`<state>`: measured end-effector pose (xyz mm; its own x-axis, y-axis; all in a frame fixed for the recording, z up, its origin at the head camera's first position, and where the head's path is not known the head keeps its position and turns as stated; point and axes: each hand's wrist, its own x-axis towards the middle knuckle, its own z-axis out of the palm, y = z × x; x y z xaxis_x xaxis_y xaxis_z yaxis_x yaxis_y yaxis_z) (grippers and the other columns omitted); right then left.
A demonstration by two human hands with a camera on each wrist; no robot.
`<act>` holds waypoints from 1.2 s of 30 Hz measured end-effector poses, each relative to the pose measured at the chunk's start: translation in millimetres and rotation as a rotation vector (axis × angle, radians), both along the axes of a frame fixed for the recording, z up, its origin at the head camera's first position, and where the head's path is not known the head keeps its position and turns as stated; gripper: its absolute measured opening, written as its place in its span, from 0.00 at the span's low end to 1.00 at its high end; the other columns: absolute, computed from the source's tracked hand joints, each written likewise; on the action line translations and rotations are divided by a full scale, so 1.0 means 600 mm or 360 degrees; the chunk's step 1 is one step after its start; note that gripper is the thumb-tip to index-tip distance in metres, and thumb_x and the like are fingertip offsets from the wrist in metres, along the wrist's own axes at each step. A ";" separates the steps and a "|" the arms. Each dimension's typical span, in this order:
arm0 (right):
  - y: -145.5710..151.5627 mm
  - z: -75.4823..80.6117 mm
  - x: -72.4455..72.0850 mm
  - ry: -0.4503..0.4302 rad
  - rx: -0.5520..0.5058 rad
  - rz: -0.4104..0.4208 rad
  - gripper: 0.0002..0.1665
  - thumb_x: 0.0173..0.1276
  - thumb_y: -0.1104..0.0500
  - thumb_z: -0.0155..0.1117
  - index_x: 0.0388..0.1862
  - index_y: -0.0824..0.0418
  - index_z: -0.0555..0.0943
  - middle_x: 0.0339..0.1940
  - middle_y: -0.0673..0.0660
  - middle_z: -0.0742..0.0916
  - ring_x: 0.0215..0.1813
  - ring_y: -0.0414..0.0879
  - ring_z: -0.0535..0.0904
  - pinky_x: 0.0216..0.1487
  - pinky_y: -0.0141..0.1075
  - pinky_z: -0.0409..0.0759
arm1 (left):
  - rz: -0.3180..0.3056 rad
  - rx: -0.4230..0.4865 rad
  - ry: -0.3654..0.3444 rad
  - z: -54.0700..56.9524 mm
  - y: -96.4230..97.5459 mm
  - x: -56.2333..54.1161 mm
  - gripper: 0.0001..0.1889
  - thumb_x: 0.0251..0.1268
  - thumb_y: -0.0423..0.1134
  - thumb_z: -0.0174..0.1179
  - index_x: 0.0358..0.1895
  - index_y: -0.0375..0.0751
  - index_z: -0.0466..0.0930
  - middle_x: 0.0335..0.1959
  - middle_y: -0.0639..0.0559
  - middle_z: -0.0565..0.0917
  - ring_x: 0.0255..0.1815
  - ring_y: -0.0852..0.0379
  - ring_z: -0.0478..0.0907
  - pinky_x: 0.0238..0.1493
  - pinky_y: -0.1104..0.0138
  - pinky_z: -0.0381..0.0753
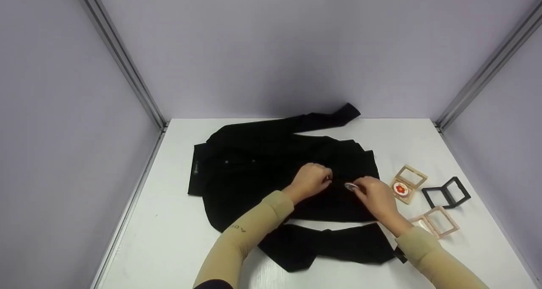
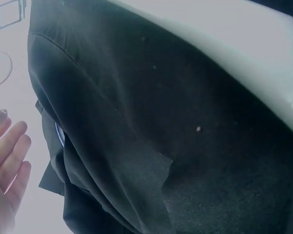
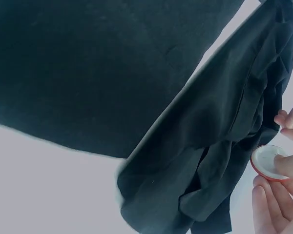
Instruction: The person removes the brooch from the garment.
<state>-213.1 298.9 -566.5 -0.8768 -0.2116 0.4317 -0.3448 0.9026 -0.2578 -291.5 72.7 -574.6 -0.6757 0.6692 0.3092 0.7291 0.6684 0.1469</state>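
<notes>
A black long-sleeved shirt (image 1: 262, 170) lies spread sideways, collar to the left, one sleeve at the back and one in front. Between the thumb and fingers of my right hand (image 1: 377, 195) is a round badge (image 1: 350, 186), held just above the shirt's hem end. The right wrist view shows the badge's whitish face and red rim (image 3: 267, 163). My left hand (image 1: 311, 179) hovers over the middle of the shirt, a little left of the badge. Its loosely bent fingers (image 2: 10, 151) hold nothing in the left wrist view.
Right of the shirt stand open frame cases: a tan one (image 1: 417, 176) with a red-flower badge (image 1: 400, 189), a black one (image 1: 444, 195) and a pink one (image 1: 442, 221), partly behind my right forearm. A small black item (image 1: 400, 255) lies by the front cuff. Walls enclose the white table (image 1: 169, 238).
</notes>
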 end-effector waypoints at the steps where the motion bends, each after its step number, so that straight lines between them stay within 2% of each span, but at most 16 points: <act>1: 0.004 0.000 0.001 0.0003 -0.0004 -0.0012 0.07 0.60 0.64 0.80 0.34 0.61 0.88 0.32 0.58 0.90 0.33 0.54 0.86 0.35 0.51 0.83 | -0.0001 0.0010 -0.0005 0.000 0.000 0.000 0.04 0.69 0.43 0.69 0.42 0.51 0.90 0.39 0.59 0.93 0.44 0.60 0.90 0.57 0.65 0.85; 5: 0.020 0.004 0.009 -0.0005 -0.0032 -0.0045 0.07 0.59 0.66 0.80 0.35 0.62 0.89 0.33 0.58 0.91 0.34 0.55 0.87 0.36 0.53 0.83 | 0.0002 0.0041 -0.0013 0.000 0.001 -0.001 0.04 0.68 0.42 0.70 0.42 0.50 0.90 0.39 0.59 0.93 0.45 0.59 0.90 0.57 0.65 0.85; 14: 0.052 0.001 0.029 -0.0026 -0.0019 -0.0114 0.08 0.59 0.66 0.79 0.37 0.62 0.90 0.32 0.58 0.91 0.33 0.54 0.87 0.35 0.53 0.83 | 0.0012 0.0013 0.0027 -0.007 0.000 -0.001 0.05 0.68 0.43 0.71 0.42 0.49 0.89 0.40 0.58 0.91 0.45 0.58 0.88 0.56 0.65 0.85; 20: 0.075 -0.001 0.042 -0.0017 -0.0031 -0.0166 0.08 0.59 0.67 0.79 0.38 0.61 0.91 0.32 0.57 0.91 0.33 0.54 0.87 0.35 0.53 0.83 | 0.0027 -0.0034 -0.0058 -0.007 0.006 -0.004 0.12 0.67 0.48 0.72 0.47 0.47 0.88 0.43 0.56 0.89 0.48 0.57 0.85 0.56 0.64 0.84; 26: 0.099 -0.005 0.057 0.0066 -0.0053 -0.0198 0.08 0.58 0.68 0.80 0.38 0.62 0.91 0.30 0.58 0.90 0.31 0.53 0.87 0.33 0.51 0.82 | 0.0062 -0.0130 -0.0119 -0.003 0.009 -0.006 0.19 0.67 0.52 0.72 0.54 0.48 0.85 0.48 0.55 0.87 0.51 0.56 0.83 0.58 0.64 0.84; 36: 0.129 -0.014 0.085 0.0122 -0.0111 -0.0264 0.09 0.56 0.70 0.80 0.36 0.65 0.91 0.28 0.58 0.89 0.29 0.55 0.86 0.30 0.50 0.79 | 0.0108 -0.0267 -0.0219 0.003 0.010 -0.014 0.24 0.66 0.53 0.74 0.60 0.48 0.81 0.56 0.52 0.83 0.57 0.54 0.82 0.61 0.61 0.83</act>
